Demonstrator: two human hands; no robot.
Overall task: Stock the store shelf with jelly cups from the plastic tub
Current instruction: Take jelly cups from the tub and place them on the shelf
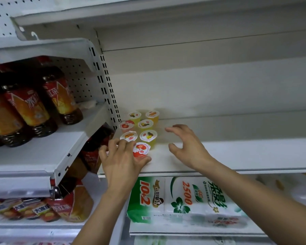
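Jelly cups on white shelf

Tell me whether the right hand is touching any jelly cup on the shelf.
Apart. The head view shows bare white shelf between the right hand, fingers spread, and the nearest yellow jelly cup.

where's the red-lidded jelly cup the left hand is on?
Head view, front left of the white shelf: the red-lidded jelly cup sits nearest the edge, under the left hand, just before a yellow cup.
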